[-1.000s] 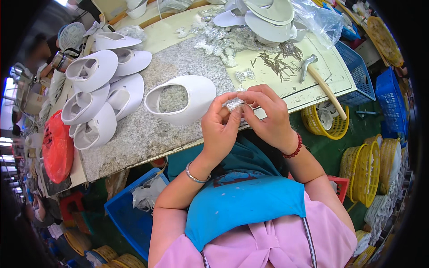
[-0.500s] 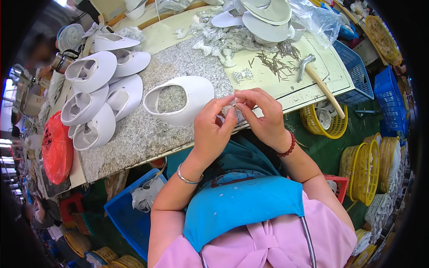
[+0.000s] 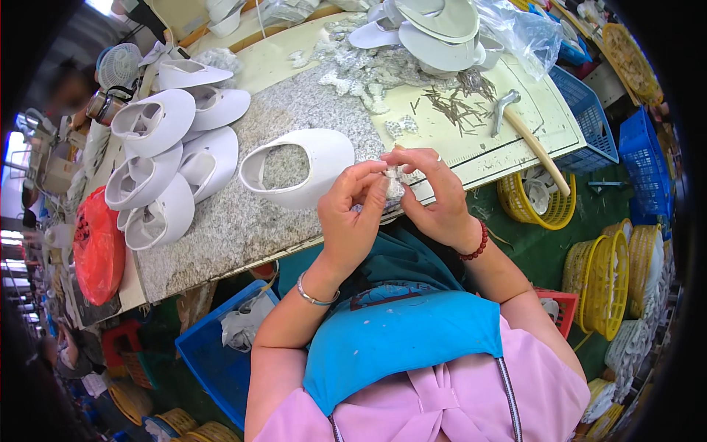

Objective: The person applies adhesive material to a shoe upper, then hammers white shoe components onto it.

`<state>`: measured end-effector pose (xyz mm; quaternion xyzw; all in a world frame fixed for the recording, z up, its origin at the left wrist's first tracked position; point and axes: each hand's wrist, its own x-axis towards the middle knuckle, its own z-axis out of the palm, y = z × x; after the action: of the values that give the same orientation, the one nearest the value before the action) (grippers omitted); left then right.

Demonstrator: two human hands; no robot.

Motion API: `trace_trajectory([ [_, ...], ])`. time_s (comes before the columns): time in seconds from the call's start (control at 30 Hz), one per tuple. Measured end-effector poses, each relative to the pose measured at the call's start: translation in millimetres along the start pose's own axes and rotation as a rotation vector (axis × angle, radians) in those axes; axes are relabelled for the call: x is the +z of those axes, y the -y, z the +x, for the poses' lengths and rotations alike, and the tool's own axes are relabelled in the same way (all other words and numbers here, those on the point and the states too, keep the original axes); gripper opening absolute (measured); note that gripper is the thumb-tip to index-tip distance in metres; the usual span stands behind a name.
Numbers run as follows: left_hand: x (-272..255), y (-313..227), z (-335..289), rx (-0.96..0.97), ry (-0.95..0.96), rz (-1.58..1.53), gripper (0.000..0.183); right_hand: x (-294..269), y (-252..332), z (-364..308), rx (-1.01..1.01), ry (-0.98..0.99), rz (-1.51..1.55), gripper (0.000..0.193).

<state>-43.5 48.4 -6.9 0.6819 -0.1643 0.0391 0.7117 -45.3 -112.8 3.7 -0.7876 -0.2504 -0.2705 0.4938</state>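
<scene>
In front of me at the table's edge, my left hand (image 3: 352,210) and my right hand (image 3: 440,193) meet. Their fingers pinch a small white patterned fabric piece (image 3: 395,186), partly hidden by the fingertips. A white shoe upper (image 3: 333,158) with an oval opening lies flat just left of my hands. Beyond them rests a loose white bow-like piece (image 3: 401,127), and more such pieces (image 3: 357,87) are heaped farther back.
Several white shoe uppers (image 3: 158,121) are stacked at the left, beside a red plastic bag (image 3: 99,247). Grey-white uppers (image 3: 434,48) pile up at the back. A hammer (image 3: 534,140) lies right, near thin brown strips (image 3: 460,110). Below stand a blue crate (image 3: 213,346) and yellow basket (image 3: 549,214).
The fingers of my right hand have spread a little away from my left hand, and more of the white fabric piece shows between them. The view has shifted slightly.
</scene>
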Motion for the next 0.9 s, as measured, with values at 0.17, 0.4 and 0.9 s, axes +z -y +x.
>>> trace_trajectory([
  [0.17,-1.7,-5.9,0.9,-0.08,-0.006,-0.031,0.018,-6.9,-4.3,1.6,-0.095,0.04,-0.103,0.046],
  [0.4,-9.6,-18.9,4.0,-0.064,0.04,0.193,0.012,-9.3,-6.3,1.5,-0.186,0.05,-0.151,0.039],
  [0.9,-5.8,-8.5,1.3,0.564,-0.029,0.616,0.014,-13.6,8.7,-0.7,-0.034,0.079,0.008,0.029],
])
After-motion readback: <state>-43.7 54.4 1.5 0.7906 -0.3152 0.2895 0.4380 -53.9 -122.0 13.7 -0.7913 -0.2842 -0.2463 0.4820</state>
